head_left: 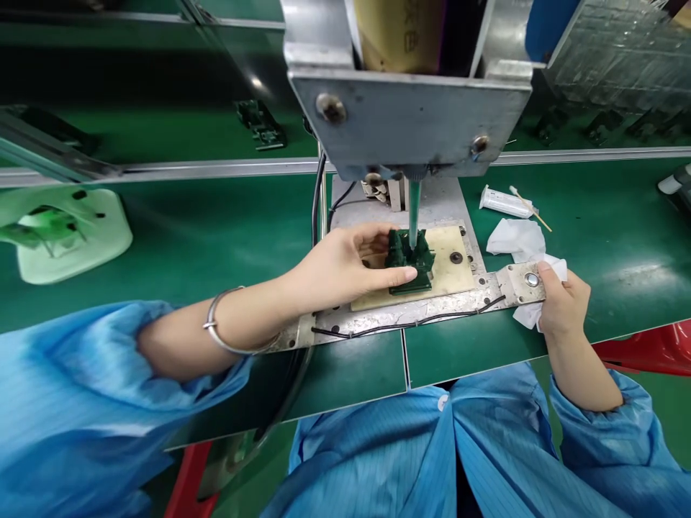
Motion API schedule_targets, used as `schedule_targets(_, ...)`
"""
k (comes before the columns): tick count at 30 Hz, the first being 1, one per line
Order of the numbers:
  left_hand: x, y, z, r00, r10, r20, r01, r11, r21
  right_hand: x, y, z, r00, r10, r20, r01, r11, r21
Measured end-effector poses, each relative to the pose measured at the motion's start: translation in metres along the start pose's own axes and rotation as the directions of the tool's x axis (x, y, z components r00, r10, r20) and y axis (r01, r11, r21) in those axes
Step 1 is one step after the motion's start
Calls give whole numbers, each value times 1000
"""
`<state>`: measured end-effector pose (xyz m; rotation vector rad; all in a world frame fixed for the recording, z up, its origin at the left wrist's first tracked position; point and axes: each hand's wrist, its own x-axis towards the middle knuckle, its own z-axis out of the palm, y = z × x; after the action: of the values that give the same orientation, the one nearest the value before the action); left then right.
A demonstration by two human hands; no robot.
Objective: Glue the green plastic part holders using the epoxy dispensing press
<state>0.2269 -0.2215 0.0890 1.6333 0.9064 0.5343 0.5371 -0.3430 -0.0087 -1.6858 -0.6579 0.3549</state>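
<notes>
My left hand comes in from the left, thumb and fingers closed around a dark green plastic part. That part rests on a cream-coloured pad on a metal base. Straight above it, a green tapered dispensing nozzle reaches down, its tip at the part's middle. On the right, my right hand grips the end of a metal plate with a round push button. The thumb lies beside the button; the other fingers are mostly hidden. White tissue bunches around this hand and under the plate.
A metal machine head overhangs the pad. Behind the right hand lie a clear syringe tube and a cotton swab. A pale green stand is at left. Another dark part sits beyond the metal rail. A black cable runs along the base.
</notes>
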Motion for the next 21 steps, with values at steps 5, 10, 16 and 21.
schedule_targets(5, -12, 19, 0, 976, -215, 40, 216, 976, -16, 2, 4, 1, 999, -44, -27, 44, 999, -13)
schedule_targets(10, -39, 31, 9, 951, -296, 92, 295, 955, 29, -40, -26, -15, 830, -558, -28, 529, 801, -282)
schedule_targets(16, -67, 40, 28, 984, -94, 149, 82, 993, 86, -97, -99, -8, 295, -714, 634, 857, 492, 155)
schedule_targets(21, -80, 39, 39, 978, 176, 113, -194, 965, 177, -108, -117, -4, 114, -648, 753, 887, 408, 217)
